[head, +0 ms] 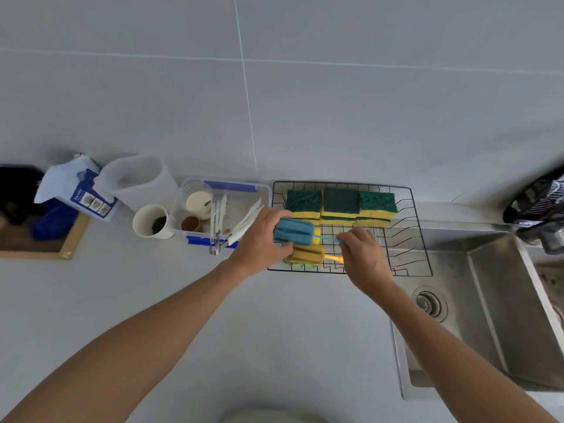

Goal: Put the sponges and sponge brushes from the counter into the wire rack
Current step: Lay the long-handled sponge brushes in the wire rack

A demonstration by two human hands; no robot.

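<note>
A black wire rack (pixel 406 239) sits on the counter beside the sink. Several green-and-yellow sponges (pixel 340 206) are stacked along its far side. A blue sponge brush (pixel 294 232) hovers over the rack's left part: my left hand (pixel 262 239) grips its foam head and my right hand (pixel 363 254) pinches its thin blue handle. Under it in the rack lies an orange sponge brush (pixel 308 254) with an orange handle, and a bit of yellow foam shows beside it.
Left of the rack stands a clear plastic tub (pixel 262 190) with cups and white utensils, a white cup (pixel 151 222), a translucent jug (pixel 137 178), a blue-white pack (pixel 79 190) and a wooden tray (pixel 71 239). A steel sink (pixel 488 300) lies right; a striped bag (pixel 540 203) beyond.
</note>
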